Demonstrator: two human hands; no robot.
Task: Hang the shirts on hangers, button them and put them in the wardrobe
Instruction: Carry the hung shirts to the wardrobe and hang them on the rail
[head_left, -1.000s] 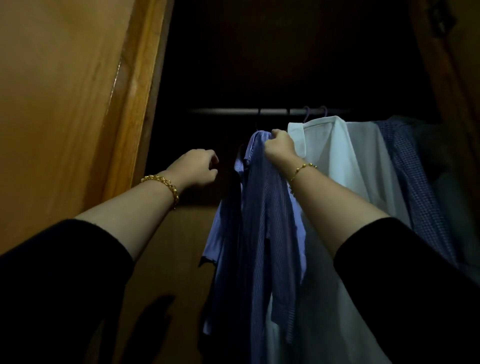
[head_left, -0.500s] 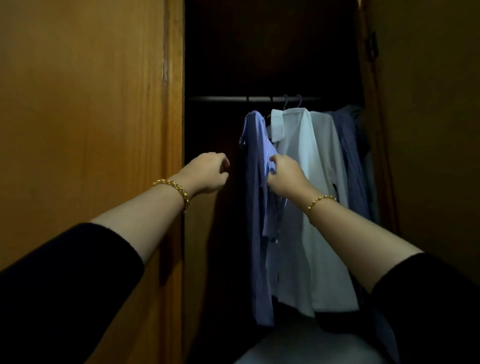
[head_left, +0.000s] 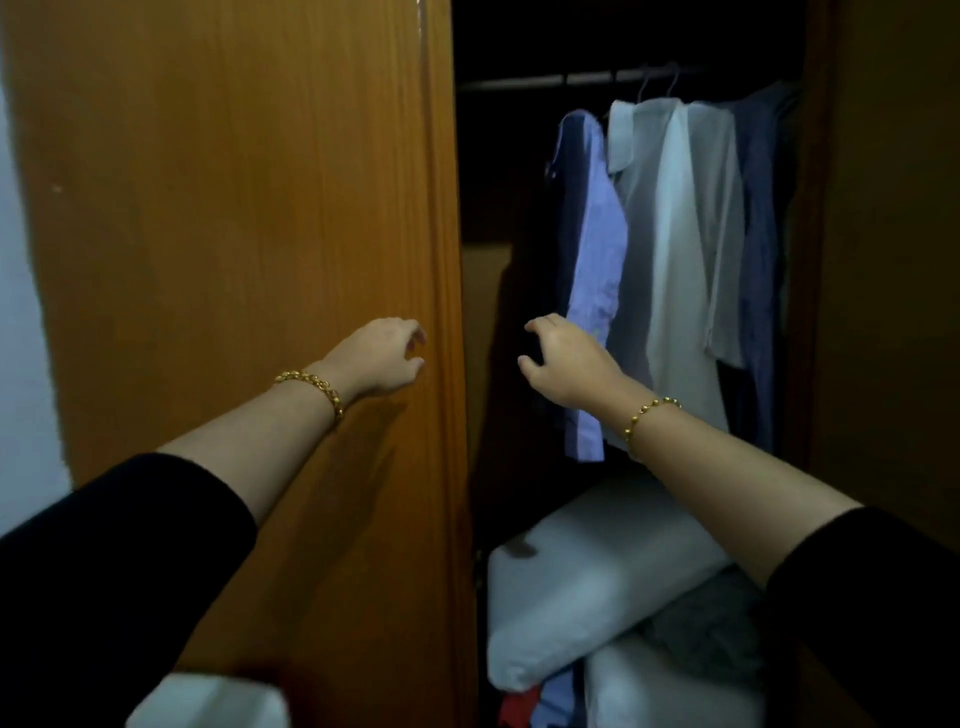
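A blue striped shirt (head_left: 595, 249) hangs from the dark rail (head_left: 571, 80) inside the wardrobe, leftmost of the hung clothes. A white shirt (head_left: 675, 234) hangs right beside it, and a darker blue shirt (head_left: 758, 260) further right. My right hand (head_left: 563, 364) hovers in front of the striped shirt's lower edge with loosely curled fingers, holding nothing. My left hand (head_left: 382, 358) is out in front of the wooden wardrobe door (head_left: 234, 234), fingers relaxed and empty.
White pillows (head_left: 587, 582) and folded fabric are stacked on the wardrobe floor below the shirts. The right wardrobe side (head_left: 893, 260) closes off the right. A white object (head_left: 208, 701) sits at the bottom left edge of view.
My right hand has let go of the striped shirt and dropped lower. Both hands have drawn back from the rail, and the view has pulled away from the wardrobe.
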